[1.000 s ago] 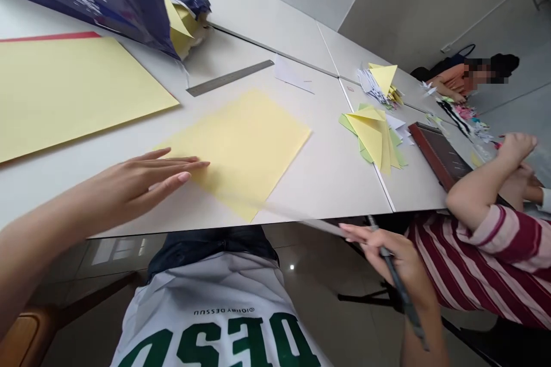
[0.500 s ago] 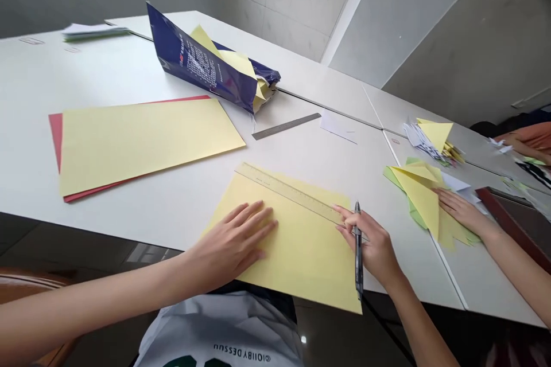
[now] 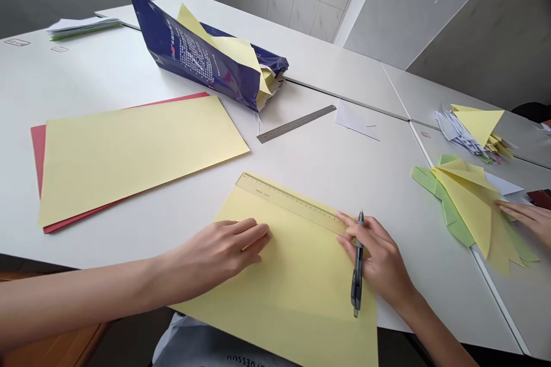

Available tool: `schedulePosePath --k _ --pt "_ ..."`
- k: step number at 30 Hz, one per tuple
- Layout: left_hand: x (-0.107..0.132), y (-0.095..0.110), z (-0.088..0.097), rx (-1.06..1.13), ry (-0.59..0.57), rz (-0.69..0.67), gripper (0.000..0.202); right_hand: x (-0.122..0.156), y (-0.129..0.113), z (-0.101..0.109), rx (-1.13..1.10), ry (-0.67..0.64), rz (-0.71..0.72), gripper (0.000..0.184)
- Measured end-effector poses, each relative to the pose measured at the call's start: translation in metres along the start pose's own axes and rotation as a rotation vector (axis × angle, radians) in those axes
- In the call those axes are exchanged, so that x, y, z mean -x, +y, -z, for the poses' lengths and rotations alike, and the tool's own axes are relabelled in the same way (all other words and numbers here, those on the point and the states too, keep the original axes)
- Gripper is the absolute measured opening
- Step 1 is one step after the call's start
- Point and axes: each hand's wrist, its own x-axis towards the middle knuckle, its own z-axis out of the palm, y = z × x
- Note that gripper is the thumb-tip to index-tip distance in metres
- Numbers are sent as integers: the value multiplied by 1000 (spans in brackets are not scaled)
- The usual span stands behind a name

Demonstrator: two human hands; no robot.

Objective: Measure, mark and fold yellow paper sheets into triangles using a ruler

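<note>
A large yellow paper sheet (image 3: 301, 287) lies in front of me and overhangs the table's near edge. Across its far part rests a clear plastic ruler (image 3: 288, 200), slanting down to the right. My right hand (image 3: 381, 255) pinches the ruler's right end, while a grey-black pen (image 3: 357, 269) is tucked between the fingers, tip pointing away from me. Over the sheet's left part is my left hand (image 3: 235, 243), empty, its fingers loosely bent and the thumb apart from them. Whether its fingertips touch the paper I cannot tell.
At the left lie yellow (image 3: 142, 155) and red sheets (image 3: 38, 149). Behind them stands an opened blue packet (image 3: 193, 57) with yellow paper, near a steel ruler (image 3: 297, 124) and white slip (image 3: 355, 120). Another person's hand (image 3: 527, 218) touches folded yellow and green paper (image 3: 465, 195).
My left hand has gone from lying flat with fingers spread to a bent, gathered shape. The yellow sheet now reaches further towards me. My right hand keeps hold of the ruler and pen.
</note>
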Motion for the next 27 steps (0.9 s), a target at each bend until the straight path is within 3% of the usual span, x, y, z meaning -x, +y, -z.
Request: schedulePosePath --k 4,9,14,17,20,27 --pt "-3 -17 0 27 -14 -106 16 -4 4 -4 -11 13 1 14" --pt "-7 -31 1 148 -15 -177 26 -7 5 -4 -31 17 -2 14" --pt "-3 -35 -5 132 62 11 28 -8 5 -8 -41 34 -14 14" --pt "2 -36 -12 46 113 129 53 -9 2 -10 -38 63 -9 17" --pt "5 -35 -16 30 100 145 67 -11 -1 -11 -26 72 -3 18" --pt "10 -35 -23 54 63 187 73 -13 -2 -12 6 81 1 21"
